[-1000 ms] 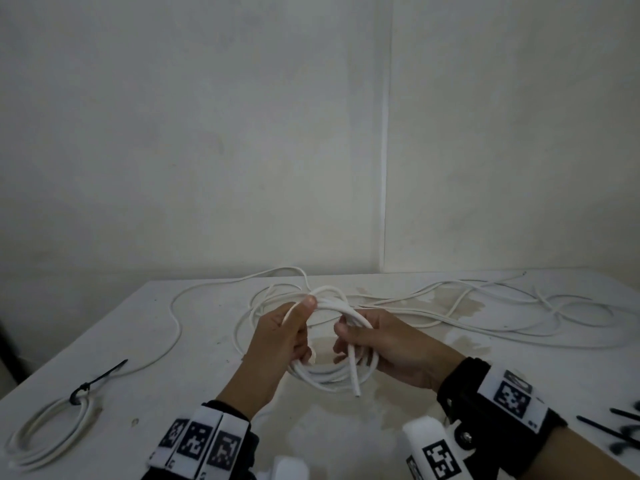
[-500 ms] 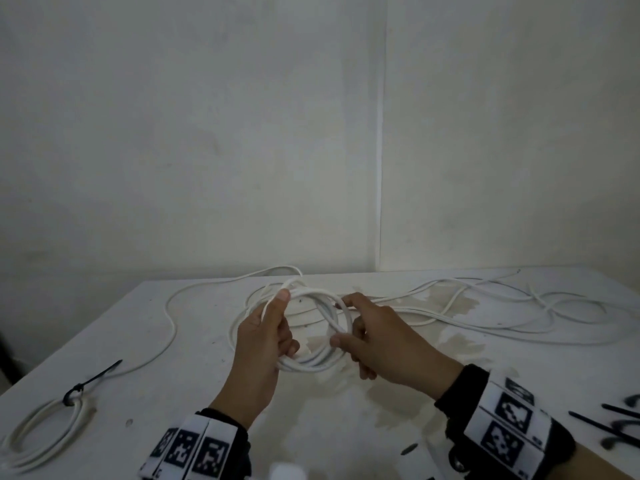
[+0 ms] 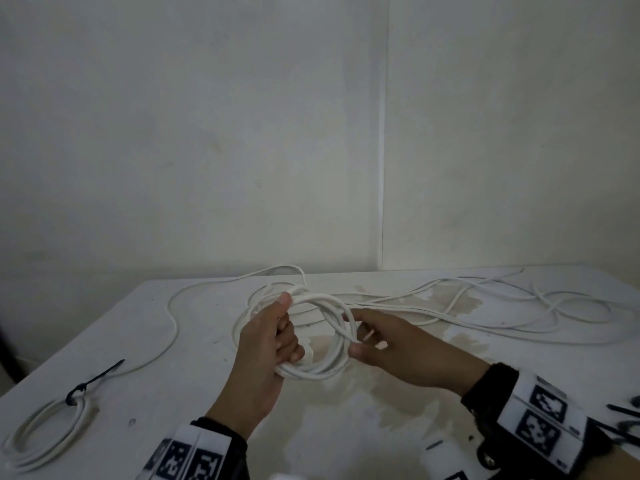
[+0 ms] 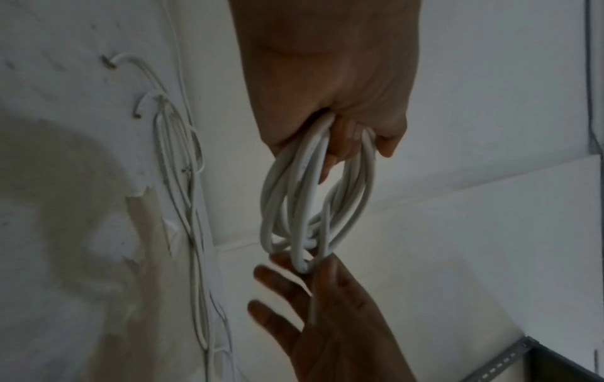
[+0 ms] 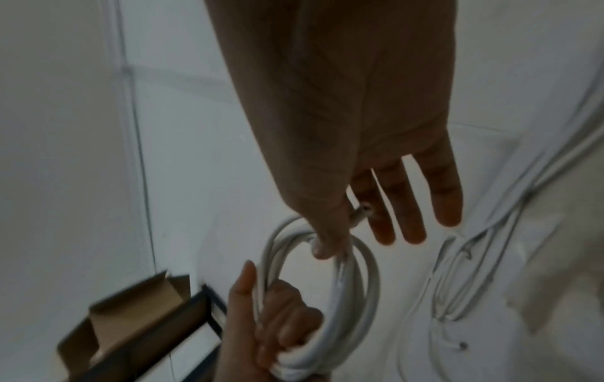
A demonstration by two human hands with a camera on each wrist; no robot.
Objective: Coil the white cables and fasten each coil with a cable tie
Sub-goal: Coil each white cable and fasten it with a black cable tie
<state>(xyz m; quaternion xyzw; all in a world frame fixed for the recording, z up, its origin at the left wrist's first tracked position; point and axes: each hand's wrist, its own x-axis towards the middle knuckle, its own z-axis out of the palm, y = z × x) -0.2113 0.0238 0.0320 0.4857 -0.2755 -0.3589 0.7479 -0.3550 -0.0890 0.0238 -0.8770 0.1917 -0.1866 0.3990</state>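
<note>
A small coil of white cable (image 3: 323, 370) hangs just above the table between my hands. My left hand (image 3: 289, 327) grips its left side, thumb on top and fingers curled through the loops (image 4: 314, 196). My right hand (image 3: 356, 332) pinches the cable's cut end (image 5: 359, 213) between thumb and forefinger at the coil's right side, with the other fingers (image 5: 411, 206) held straight. A tied coil (image 3: 41, 434) with a black cable tie (image 3: 95, 377) lies at the table's front left. Loose white cable (image 3: 485, 308) sprawls across the back right.
Several black cable ties (image 3: 623, 420) lie at the table's right edge near my right wrist. One long strand (image 3: 173, 327) runs from the back of the table toward the tied coil. A cardboard box (image 5: 130, 323) sits off the table on a dark shelf. The wall stands close behind.
The free end that hung down in front of the coil has been brought round the coil's right side. Both hands have moved a little farther from me with the coil.
</note>
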